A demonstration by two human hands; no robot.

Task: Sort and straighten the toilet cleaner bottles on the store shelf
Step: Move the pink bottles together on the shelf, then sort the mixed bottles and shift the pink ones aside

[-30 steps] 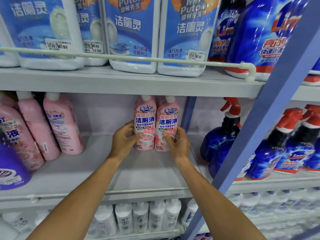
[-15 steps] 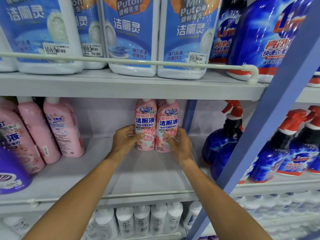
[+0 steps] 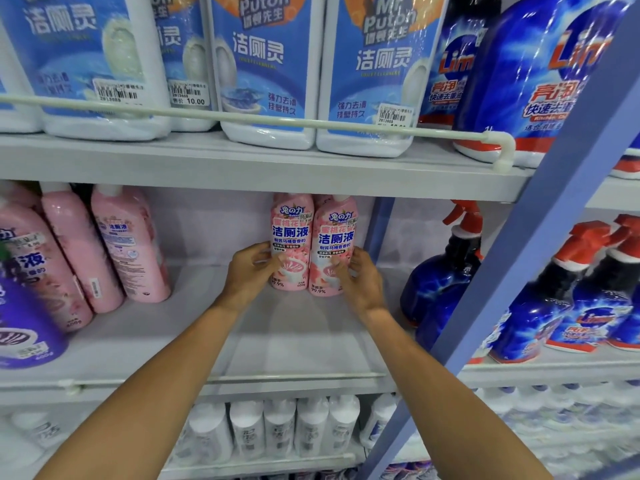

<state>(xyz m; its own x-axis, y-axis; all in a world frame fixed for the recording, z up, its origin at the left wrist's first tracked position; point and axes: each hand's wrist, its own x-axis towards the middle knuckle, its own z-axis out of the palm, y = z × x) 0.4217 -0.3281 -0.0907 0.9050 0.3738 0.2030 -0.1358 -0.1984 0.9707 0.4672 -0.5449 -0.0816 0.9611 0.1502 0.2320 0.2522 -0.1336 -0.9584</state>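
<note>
The left pink bottle (image 3: pixel 290 237) and right pink bottle (image 3: pixel 334 244) were stood upright, touching, labels faced forward, far back on the shelf (image 3: pixel 277 341).

Large white plastic jugs with blue labels (image 3: pixel 266 81) are cut off by the top edge; a purple plastic bottle (image 3: pixel 20 327) runs off the left edge. Small white bottles (image 3: pixel 280 427) below are blurred, labels unreadable.

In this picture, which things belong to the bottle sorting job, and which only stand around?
Job: left hand, holding the left pink bottle; right hand, holding the right pink bottle; leaning pink bottles at the left; middle shelf.
Around: blue spray bottles; white bottles on the shelf below.
</note>
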